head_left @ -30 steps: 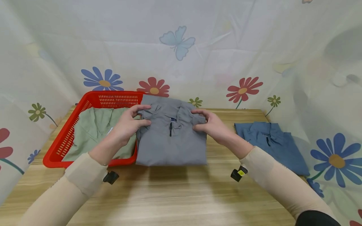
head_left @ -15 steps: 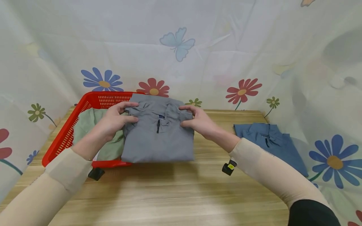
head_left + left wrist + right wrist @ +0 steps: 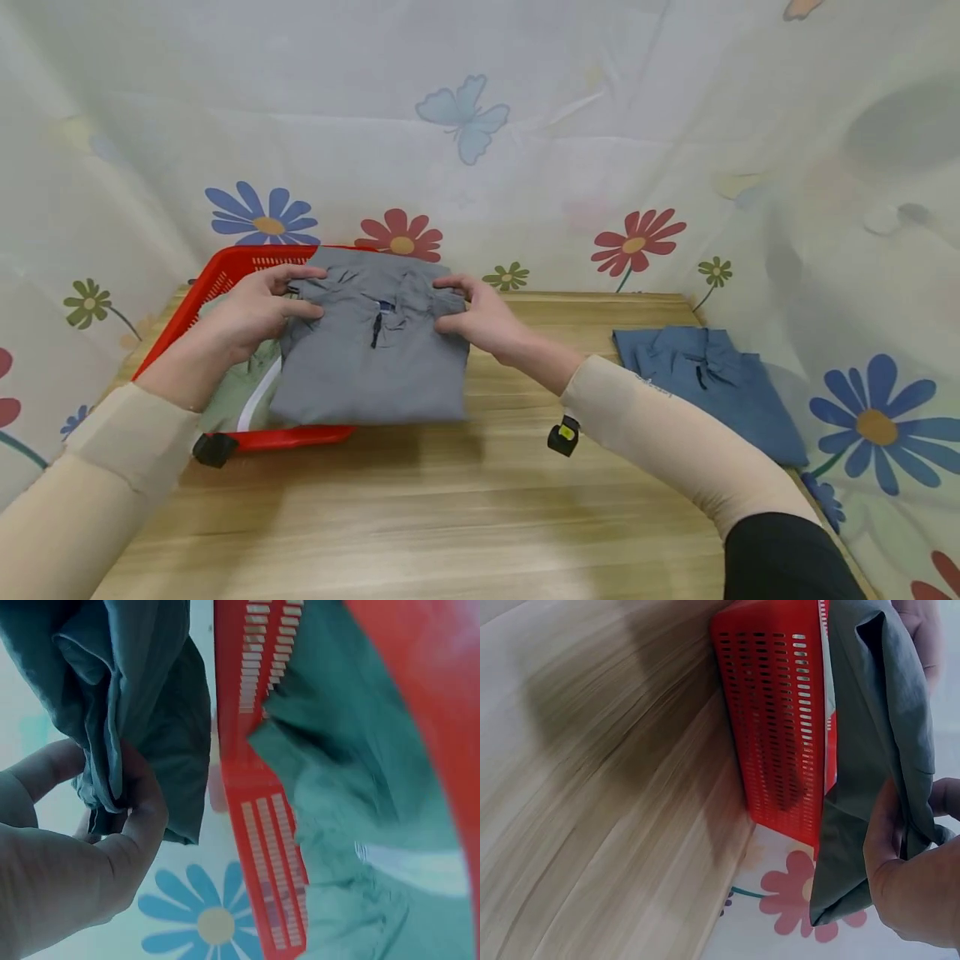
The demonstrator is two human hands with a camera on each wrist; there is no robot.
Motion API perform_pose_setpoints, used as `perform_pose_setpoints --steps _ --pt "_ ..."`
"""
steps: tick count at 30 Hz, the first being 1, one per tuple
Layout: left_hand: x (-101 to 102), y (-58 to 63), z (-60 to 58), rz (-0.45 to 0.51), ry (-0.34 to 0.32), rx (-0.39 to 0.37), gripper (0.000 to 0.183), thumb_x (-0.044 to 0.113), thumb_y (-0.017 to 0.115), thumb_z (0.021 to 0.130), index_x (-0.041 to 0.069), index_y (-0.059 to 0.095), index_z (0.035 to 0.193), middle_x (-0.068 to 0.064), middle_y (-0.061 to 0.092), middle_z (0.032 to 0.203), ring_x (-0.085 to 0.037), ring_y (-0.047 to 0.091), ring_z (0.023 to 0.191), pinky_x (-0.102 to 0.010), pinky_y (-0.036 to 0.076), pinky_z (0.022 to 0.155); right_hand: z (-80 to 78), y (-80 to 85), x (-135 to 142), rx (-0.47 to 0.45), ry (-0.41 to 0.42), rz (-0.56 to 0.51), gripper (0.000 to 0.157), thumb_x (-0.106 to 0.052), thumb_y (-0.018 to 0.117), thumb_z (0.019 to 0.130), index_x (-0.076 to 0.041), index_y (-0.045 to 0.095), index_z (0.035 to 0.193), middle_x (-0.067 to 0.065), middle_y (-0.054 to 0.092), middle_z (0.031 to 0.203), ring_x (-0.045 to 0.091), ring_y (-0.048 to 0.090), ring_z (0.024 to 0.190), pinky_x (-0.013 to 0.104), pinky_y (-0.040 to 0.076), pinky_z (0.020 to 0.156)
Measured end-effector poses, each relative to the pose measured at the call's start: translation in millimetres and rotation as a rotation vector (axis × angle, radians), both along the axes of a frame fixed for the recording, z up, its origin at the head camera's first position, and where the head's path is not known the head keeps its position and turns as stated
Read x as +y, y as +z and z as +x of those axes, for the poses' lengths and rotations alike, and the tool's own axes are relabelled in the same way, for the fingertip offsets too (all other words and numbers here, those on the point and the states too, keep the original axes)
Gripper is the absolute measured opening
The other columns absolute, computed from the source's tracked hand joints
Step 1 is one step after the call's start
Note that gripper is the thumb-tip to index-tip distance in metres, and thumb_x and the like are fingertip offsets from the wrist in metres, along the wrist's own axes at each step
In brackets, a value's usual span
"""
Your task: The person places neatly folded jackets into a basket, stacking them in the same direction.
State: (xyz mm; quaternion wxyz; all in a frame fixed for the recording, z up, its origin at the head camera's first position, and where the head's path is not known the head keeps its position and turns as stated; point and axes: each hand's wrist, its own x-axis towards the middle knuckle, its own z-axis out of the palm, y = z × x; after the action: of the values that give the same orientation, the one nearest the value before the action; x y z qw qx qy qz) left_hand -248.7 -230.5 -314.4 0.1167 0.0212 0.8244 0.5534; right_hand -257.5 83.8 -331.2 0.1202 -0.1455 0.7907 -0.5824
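A folded grey shirt [image 3: 375,367] with a short dark zip hangs above the right part of the red basket [image 3: 300,437]. My left hand [image 3: 251,312] pinches its left edge between thumb and fingers; the left wrist view shows the bunched cloth [image 3: 142,697] in that grip. On the opposite edge my right hand [image 3: 487,321] pinches the shirt [image 3: 847,847] likewise. Inside the basket lies a light green garment [image 3: 243,387] with a white strip, partly covered by the grey shirt. In the right wrist view the shirt is above the basket's rim [image 3: 821,750].
A folded blue shirt [image 3: 705,383] lies at the right side of the wooden table [image 3: 450,517]. Behind and beside the table hangs a pale curtain [image 3: 540,167] printed with flowers and a butterfly.
Both hands have carried the grey shirt leftward, from beside the basket to over it. It now covers more of the green garment. The blue shirt stays put.
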Motion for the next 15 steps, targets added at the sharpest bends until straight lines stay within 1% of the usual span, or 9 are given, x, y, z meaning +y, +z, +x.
perform_pose_setpoints --steps 1,3,4,7,8,10,12,14,15 --pt "-3 -0.6 -1.3 -0.002 0.002 -0.006 0.066 0.011 0.066 0.099 0.010 0.038 0.158 -0.019 0.030 0.160 -0.036 0.032 0.137 -0.044 0.052 0.099 -1.2 -0.6 -3 0.003 0.004 -0.007 0.059 0.002 0.069 0.088 -0.009 0.054 0.144 0.012 0.038 0.158 0.025 0.032 0.147 0.047 0.042 0.110" --pt "-11 -2.6 -4.7 -0.008 -0.005 -0.015 0.067 0.012 0.066 0.100 0.010 0.037 0.159 -0.020 0.028 0.160 -0.037 0.031 0.138 -0.046 0.051 0.100 -2.5 -1.8 -9 0.011 0.010 -0.015 0.058 0.003 0.069 0.089 -0.007 0.053 0.144 0.012 0.039 0.157 0.025 0.035 0.144 0.047 0.043 0.109" --pt "-15 -3.7 -6.0 -0.008 -0.013 -0.020 0.067 0.013 0.066 0.100 0.010 0.036 0.160 -0.020 0.027 0.161 -0.037 0.031 0.138 -0.046 0.052 0.100 -2.8 -2.5 -12 0.013 0.012 -0.018 0.058 0.003 0.069 0.089 -0.007 0.053 0.144 0.012 0.040 0.156 0.024 0.036 0.143 0.046 0.043 0.108" --pt "-26 -4.6 -8.1 -0.037 -0.033 -0.028 0.067 0.015 0.067 0.100 0.010 0.036 0.159 -0.020 0.026 0.161 -0.035 0.032 0.137 -0.040 0.054 0.096 -3.7 -4.9 -20 0.018 0.021 -0.024 0.057 0.004 0.068 0.090 -0.007 0.053 0.144 0.012 0.042 0.155 0.023 0.038 0.142 0.045 0.045 0.106" --pt "-30 -4.4 -8.2 -0.046 -0.045 -0.027 0.067 0.016 0.067 0.100 0.010 0.036 0.159 -0.021 0.026 0.162 -0.036 0.032 0.137 -0.041 0.054 0.096 -3.8 -5.6 -23 0.024 0.023 -0.027 0.057 0.004 0.068 0.089 -0.006 0.053 0.143 0.012 0.042 0.155 0.023 0.038 0.142 0.045 0.046 0.105" --pt "-36 -2.9 -8.2 -0.061 -0.059 -0.025 0.068 0.016 0.068 0.100 0.009 0.036 0.159 -0.021 0.023 0.163 -0.039 0.030 0.140 -0.053 0.047 0.104 -3.8 -6.5 -28 0.034 0.026 -0.033 0.057 0.004 0.068 0.089 -0.006 0.053 0.143 0.012 0.044 0.154 0.023 0.039 0.141 0.044 0.047 0.104" --pt "-42 -1.5 -8.7 -0.065 -0.064 -0.026 0.068 0.015 0.069 0.099 0.008 0.036 0.158 -0.023 0.022 0.164 -0.041 0.027 0.141 -0.064 0.039 0.108 -3.9 -6.6 -33 0.042 0.028 -0.039 0.057 0.005 0.068 0.089 -0.005 0.053 0.143 0.012 0.044 0.153 0.023 0.040 0.140 0.043 0.047 0.104" --pt "-48 -0.2 -9.5 -0.059 -0.070 -0.030 0.069 0.014 0.069 0.099 0.009 0.035 0.158 -0.024 0.020 0.164 -0.043 0.024 0.143 -0.070 0.031 0.109 -4.4 -6.4 -39 0.049 0.029 -0.038 0.058 0.004 0.068 0.089 -0.005 0.053 0.144 0.012 0.045 0.152 0.022 0.042 0.138 0.042 0.048 0.103" --pt "-51 0.2 -10.2 -0.058 -0.065 -0.032 0.069 0.014 0.070 0.098 0.010 0.036 0.158 -0.023 0.020 0.164 -0.043 0.024 0.143 -0.072 0.029 0.109 -4.8 -6.3 -41 0.053 0.027 -0.036 0.058 0.004 0.069 0.089 -0.006 0.053 0.144 0.013 0.045 0.152 0.022 0.043 0.137 0.042 0.048 0.102"
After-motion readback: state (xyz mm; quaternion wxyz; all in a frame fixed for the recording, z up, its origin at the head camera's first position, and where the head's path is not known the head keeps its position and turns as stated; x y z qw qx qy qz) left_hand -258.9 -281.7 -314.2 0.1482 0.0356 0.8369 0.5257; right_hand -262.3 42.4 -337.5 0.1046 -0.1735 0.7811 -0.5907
